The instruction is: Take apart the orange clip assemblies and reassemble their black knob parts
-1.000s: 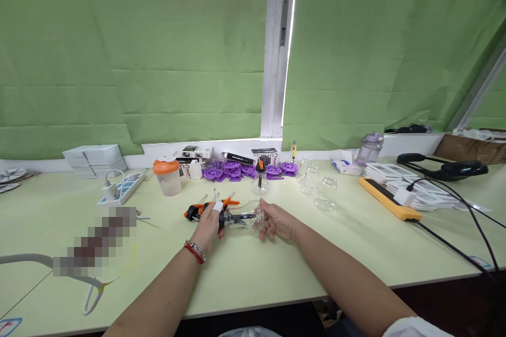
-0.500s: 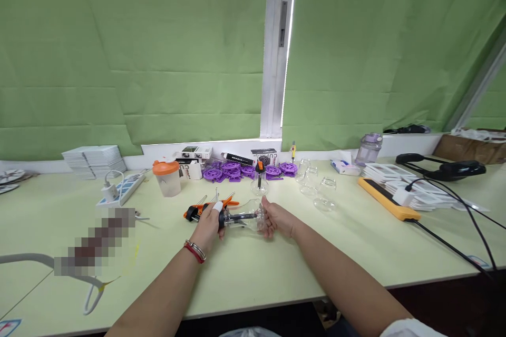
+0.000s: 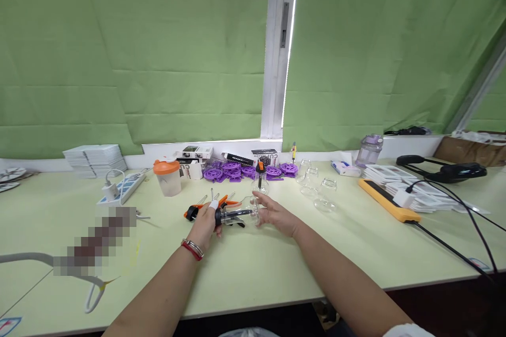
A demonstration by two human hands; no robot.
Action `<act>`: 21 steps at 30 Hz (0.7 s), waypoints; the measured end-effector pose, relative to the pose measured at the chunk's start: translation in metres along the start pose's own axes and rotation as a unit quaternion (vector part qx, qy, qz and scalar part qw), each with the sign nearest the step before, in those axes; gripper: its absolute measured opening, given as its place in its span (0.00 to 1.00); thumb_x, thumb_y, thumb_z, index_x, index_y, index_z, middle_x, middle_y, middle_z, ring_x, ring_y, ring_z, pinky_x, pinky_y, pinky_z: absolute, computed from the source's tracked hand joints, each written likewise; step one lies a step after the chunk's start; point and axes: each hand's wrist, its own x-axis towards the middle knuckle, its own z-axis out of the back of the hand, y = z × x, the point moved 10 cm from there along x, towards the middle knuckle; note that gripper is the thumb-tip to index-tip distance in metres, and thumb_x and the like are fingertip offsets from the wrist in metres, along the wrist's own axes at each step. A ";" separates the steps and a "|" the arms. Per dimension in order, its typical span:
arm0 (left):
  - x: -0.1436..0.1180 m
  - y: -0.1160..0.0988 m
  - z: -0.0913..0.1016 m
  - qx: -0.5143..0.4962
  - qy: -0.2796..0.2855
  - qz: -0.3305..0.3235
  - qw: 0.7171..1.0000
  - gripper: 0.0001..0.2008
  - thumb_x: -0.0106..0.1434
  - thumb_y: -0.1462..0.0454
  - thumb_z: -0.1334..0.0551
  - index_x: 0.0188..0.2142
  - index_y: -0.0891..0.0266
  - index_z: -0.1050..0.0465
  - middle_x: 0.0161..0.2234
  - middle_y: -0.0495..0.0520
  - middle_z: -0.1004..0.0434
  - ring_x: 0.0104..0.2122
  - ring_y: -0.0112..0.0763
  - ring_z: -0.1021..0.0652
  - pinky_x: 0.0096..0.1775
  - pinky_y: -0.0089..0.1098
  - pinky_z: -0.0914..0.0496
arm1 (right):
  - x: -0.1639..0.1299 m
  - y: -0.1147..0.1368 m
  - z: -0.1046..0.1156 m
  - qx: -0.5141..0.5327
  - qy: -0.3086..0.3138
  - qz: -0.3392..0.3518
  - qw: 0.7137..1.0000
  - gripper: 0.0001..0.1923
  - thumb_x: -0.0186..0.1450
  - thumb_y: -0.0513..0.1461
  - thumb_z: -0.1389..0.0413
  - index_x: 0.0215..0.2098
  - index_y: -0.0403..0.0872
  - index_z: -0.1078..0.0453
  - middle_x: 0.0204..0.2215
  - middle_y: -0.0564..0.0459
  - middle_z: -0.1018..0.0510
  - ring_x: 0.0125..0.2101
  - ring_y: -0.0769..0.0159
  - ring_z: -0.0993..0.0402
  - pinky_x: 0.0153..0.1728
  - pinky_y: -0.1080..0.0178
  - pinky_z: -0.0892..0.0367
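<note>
A long pale-green worktable (image 3: 253, 274) runs under green paper-covered windows (image 3: 158, 52) split by a white frame (image 3: 276, 47). At its middle, the left hand (image 3: 205, 224) closes around the black-capped end of a clear glass bottle-shaped piece (image 3: 239, 213) lying sideways just above the tabletop. The right hand (image 3: 276, 217) cups its other end with loosely curled fingers, near purple plastic discs (image 3: 245, 171) and an orange-lidded cup (image 3: 167, 176).
</note>
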 end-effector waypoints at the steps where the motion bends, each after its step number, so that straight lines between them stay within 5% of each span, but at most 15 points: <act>1: 0.000 0.001 0.000 0.000 -0.002 0.002 1.000 0.15 0.59 0.52 0.47 0.27 0.61 0.39 0.13 0.43 0.40 0.09 0.22 0.39 0.12 0.26 0.42 | 0.000 0.001 -0.001 -0.001 0.003 0.002 1.000 0.33 0.53 0.49 0.38 0.54 0.52 0.42 0.46 0.48 0.31 0.36 0.66 0.27 0.30 0.64 0.29; 6: -0.001 0.001 -0.004 0.000 0.013 0.003 1.000 0.15 0.58 0.51 0.45 0.27 0.62 0.37 0.14 0.43 0.39 0.09 0.22 0.39 0.12 0.25 0.43 | 0.000 -0.028 0.001 -0.045 0.000 -0.117 0.992 0.34 0.61 0.61 0.62 0.39 0.41 0.34 0.23 0.49 0.28 0.18 0.68 0.30 0.13 0.68 0.38; 11: -0.001 0.001 -0.002 -0.004 0.005 0.004 1.000 0.17 0.59 0.50 0.47 0.29 0.62 0.36 0.13 0.43 0.40 0.09 0.22 0.40 0.12 0.26 0.42 | -0.001 -0.002 0.003 -0.004 0.000 -0.006 1.000 0.28 0.56 0.52 0.43 0.51 0.50 0.40 0.43 0.48 0.30 0.36 0.66 0.27 0.30 0.64 0.29; 13: -0.001 0.001 -0.002 -0.003 0.006 0.006 1.000 0.16 0.59 0.51 0.47 0.28 0.62 0.37 0.13 0.43 0.40 0.09 0.22 0.40 0.11 0.25 0.43 | 0.000 -0.008 0.001 -0.013 0.007 -0.032 0.999 0.28 0.56 0.52 0.43 0.51 0.49 0.40 0.37 0.49 0.28 0.31 0.66 0.26 0.26 0.65 0.30; 16: -0.002 0.000 -0.004 -0.003 0.011 0.006 1.000 0.15 0.58 0.52 0.46 0.26 0.61 0.38 0.13 0.43 0.39 0.09 0.21 0.40 0.11 0.25 0.44 | 0.000 -0.026 0.001 -0.043 0.003 -0.107 0.993 0.33 0.60 0.60 0.60 0.41 0.41 0.35 0.23 0.50 0.28 0.19 0.67 0.29 0.14 0.67 0.36; 18: -0.002 0.000 -0.004 -0.003 0.010 0.004 1.000 0.15 0.58 0.51 0.46 0.27 0.61 0.38 0.13 0.43 0.39 0.09 0.21 0.40 0.11 0.25 0.43 | 0.001 -0.022 0.002 -0.033 -0.006 -0.090 0.995 0.33 0.60 0.60 0.60 0.42 0.40 0.35 0.27 0.47 0.27 0.22 0.67 0.28 0.16 0.66 0.34; 21: -0.001 0.000 -0.002 -0.005 0.005 0.003 1.000 0.16 0.58 0.51 0.46 0.28 0.63 0.36 0.13 0.43 0.40 0.09 0.22 0.40 0.11 0.25 0.43 | 0.000 -0.003 0.002 -0.007 -0.003 -0.011 1.000 0.31 0.56 0.52 0.42 0.53 0.49 0.42 0.46 0.45 0.31 0.34 0.66 0.27 0.28 0.64 0.29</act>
